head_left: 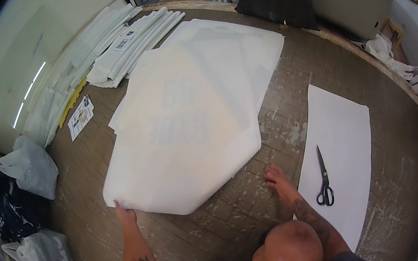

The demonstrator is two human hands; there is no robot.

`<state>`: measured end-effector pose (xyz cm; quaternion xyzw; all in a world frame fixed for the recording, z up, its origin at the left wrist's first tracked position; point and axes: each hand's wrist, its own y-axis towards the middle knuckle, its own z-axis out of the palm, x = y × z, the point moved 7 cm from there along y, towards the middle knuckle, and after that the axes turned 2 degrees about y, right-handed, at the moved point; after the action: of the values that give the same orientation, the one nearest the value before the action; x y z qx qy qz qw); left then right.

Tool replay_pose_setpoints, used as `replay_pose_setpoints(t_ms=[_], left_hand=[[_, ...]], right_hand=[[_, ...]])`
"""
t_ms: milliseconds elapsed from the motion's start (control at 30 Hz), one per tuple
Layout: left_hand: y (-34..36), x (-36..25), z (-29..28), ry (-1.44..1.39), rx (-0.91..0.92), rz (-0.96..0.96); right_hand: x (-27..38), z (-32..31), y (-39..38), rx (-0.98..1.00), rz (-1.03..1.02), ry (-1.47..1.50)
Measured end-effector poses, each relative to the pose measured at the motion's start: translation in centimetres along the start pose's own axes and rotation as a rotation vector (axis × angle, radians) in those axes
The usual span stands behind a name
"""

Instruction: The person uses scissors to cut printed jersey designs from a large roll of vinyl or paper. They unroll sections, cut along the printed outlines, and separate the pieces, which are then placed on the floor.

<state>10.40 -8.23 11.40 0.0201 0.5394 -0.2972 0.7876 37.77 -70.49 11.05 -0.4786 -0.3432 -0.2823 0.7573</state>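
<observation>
The white sheet (182, 167) lies on the floor (227, 212) ahead, long axis running away and slightly rightward. My left hand (126, 214), nearer, pinches its near-left corner (underside fingers hidden); my right hand (277, 176), empty, fingers loosely spread, stands off its near-right edge.

Scissors (324, 173) on a paper strip (346, 136), right of piled sheets (182, 134), with bags (48, 253) left.

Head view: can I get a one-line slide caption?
Left hand touching a corner of the large white sheet, right hand open, black scissors on a narrower white sheet.
</observation>
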Motion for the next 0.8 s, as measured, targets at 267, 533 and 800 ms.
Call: replay_pose_setpoints(t_ms=[267,533,800], left_hand=[[-14.6,12.4,4.1,-0.003,0.045,-0.591],[-16.0,15.4,5.8,0.215,-0.157,-0.456],[-12.2,13.6,4.0,0.621,-0.376,-0.504]], right_hand=[[3.7,4.9,7.4,-0.047,-0.014,-0.11],[2.5,9.4,4.9,0.045,-0.252,-0.266],[-3.1,7.0,1.4,-0.092,-0.083,-0.059]])
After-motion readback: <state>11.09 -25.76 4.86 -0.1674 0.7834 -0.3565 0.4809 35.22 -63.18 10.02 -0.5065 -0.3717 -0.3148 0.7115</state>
